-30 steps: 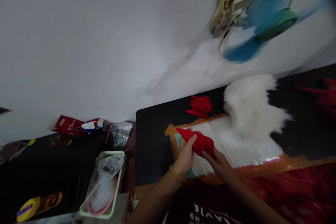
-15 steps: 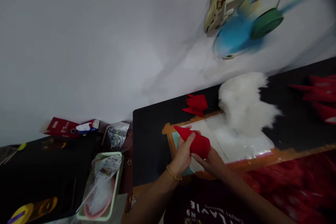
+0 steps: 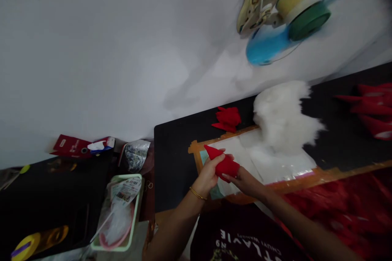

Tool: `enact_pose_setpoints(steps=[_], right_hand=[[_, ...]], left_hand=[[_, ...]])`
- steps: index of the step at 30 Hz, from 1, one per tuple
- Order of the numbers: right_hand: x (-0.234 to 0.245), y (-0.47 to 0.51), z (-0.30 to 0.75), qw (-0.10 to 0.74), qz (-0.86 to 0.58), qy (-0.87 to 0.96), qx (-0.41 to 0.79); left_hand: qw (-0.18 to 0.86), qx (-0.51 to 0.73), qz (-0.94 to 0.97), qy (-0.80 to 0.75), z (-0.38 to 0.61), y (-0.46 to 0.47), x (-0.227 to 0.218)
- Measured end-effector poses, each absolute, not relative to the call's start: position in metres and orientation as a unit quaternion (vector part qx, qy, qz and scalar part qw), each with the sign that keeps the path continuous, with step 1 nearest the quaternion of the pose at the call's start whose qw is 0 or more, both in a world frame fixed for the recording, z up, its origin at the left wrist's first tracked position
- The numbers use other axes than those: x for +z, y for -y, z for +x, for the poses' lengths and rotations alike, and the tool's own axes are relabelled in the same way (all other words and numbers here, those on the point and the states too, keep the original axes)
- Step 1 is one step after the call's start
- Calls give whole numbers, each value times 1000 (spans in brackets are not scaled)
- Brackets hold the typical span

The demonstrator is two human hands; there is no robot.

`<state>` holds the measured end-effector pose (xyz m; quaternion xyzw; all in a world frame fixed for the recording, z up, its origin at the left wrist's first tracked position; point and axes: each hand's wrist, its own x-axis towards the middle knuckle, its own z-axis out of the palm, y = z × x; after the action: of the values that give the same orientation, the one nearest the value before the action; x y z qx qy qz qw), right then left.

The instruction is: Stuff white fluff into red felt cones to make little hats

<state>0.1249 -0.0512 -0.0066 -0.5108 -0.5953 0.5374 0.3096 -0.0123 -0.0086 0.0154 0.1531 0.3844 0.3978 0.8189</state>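
A red felt cone (image 3: 223,162) is held over the black table (image 3: 174,159) between both hands. My left hand (image 3: 209,174), with a gold bangle at the wrist, wraps its fingers round the cone's pointed half. My right hand (image 3: 245,182) grips the cone's wide end from the right, fingers pressed against it. Under them lies clear plastic sheeting (image 3: 275,163) on an orange-edged board. A heap of white stuffing fibre (image 3: 281,116) sits just beyond, against the wall.
A small pile of red felt pieces (image 3: 227,118) lies by the wall. More red cones (image 3: 373,108) lie at the far right, red fabric (image 3: 343,208) in front. A green tray (image 3: 121,212) with bags stands left. A blue fan (image 3: 275,28) spins on the wall.
Both hands have shifted slightly left and down with the cone, and less of it shows between them. The view has tilted a little; the fan blades keep turning.
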Motion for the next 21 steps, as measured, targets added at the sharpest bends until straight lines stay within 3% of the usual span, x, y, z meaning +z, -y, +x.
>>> enact_pose_setpoints(steps=[3, 8, 12, 17, 21], right_hand=[[-6, 55, 127, 326, -531, 610, 489], [-5, 67, 127, 431, -609, 552, 373], [0, 64, 120, 429, -632, 437, 475], [1, 55, 111, 525, -541, 272, 599], [-1, 60, 117, 547, -541, 260, 583]], left_hand=[[804, 425, 84, -408, -11, 4, 10], [765, 478, 73, -426, -6, -1, 11], [756, 488, 165, -403, 1, 8, 19], [733, 512, 169, -415, 6, 14, 17], [683, 557, 138, -452, -2, 6, 7]])
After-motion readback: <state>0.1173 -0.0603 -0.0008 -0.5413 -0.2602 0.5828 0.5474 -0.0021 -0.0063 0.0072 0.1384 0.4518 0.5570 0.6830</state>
